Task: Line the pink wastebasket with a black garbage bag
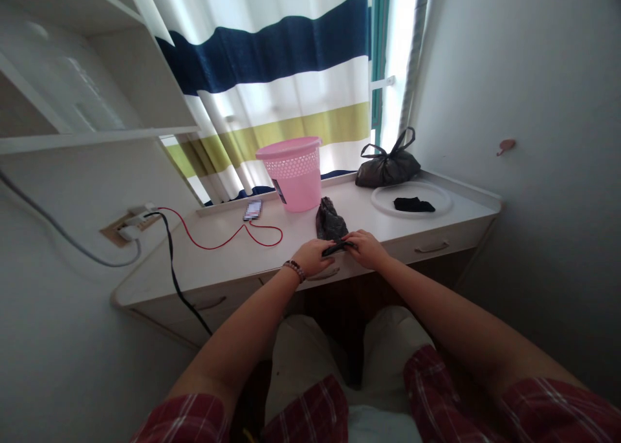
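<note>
A crumpled black plastic bag (pixel 330 220) lies on the desk, its near end reaching the desk's front edge. Both of my hands grip that near end, which looks bunched into a dark strip between them. My left hand (pixel 313 257), with a beaded bracelet at the wrist, has its fingers closed on the strip's left part. On the right part, the fingers of my right hand (pixel 365 249) are closed too. Just behind the bag stands a pink plastic basket (pixel 298 184) with a perforated upper band.
At the back right, a tied black bag (pixel 388 169) sits behind a round white lid (pixel 381 204) carrying a black cloth item (pixel 414 204). A phone (pixel 253 210) lies left on the white desk (pixel 218 262), with a red cable (pixel 213 248) running to a wall socket.
</note>
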`<state>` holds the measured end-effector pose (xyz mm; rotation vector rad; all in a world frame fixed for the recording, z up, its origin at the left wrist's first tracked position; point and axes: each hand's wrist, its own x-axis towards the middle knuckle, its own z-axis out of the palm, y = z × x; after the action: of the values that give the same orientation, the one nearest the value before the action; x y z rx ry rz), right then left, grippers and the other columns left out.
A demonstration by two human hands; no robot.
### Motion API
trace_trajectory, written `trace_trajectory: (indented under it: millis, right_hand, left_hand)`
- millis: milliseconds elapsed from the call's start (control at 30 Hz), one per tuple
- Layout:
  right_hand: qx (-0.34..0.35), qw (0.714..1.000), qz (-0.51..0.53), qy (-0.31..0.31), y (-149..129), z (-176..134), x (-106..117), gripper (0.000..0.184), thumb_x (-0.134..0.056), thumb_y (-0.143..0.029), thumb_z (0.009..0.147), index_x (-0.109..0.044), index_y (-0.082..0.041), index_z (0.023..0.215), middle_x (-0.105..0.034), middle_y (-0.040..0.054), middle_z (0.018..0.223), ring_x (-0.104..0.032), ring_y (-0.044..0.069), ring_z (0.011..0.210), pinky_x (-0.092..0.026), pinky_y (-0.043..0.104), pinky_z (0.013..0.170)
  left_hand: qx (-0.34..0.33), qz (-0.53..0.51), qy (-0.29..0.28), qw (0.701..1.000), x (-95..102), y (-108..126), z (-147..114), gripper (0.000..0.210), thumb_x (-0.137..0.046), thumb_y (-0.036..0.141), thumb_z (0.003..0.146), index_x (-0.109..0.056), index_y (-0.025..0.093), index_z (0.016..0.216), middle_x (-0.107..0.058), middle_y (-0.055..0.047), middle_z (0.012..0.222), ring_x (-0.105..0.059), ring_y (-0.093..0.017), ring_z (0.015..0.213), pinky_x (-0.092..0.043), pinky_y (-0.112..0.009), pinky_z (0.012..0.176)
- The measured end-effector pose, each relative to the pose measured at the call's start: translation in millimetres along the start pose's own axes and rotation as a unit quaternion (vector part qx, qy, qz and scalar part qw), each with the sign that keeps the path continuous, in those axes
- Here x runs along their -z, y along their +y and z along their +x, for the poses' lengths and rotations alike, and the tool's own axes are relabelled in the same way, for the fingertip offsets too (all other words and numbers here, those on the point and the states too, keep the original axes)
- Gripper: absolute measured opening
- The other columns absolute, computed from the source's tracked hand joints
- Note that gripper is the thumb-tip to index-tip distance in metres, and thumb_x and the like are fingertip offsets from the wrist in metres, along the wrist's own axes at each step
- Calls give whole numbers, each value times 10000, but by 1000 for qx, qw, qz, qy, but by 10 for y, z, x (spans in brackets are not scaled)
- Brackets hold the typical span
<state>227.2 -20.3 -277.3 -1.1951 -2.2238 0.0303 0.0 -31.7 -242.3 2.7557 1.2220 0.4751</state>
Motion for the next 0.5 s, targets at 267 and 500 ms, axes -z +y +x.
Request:
trace_trajectory:
  millis: [267, 500]
  right_hand:
    - [-137, 988, 54, -40, 173, 393, 15, 331, -474, -418, 929, -651, -174, 790, -676, 57, 755, -579, 172, 669, -367, 259, 595]
    - [-157, 987, 37, 23, 199, 409, -110, 350, -625, -304, 829, -549, -220, 1160, -661, 41, 916, -602, 187, 787, -446, 292, 708]
  left_hand:
    - [138, -52, 74, 986, 60, -40, 287, 345, -556, 392, 889, -620, 163, 1139, -696, -83, 968, -646, -222, 869, -491, -312, 776]
    - [196, -50, 101, 974, -85, -144, 417, 537, -649, 342, 833, -487, 196, 1324, -649, -27, 884, -637, -186, 825, -501, -322, 819]
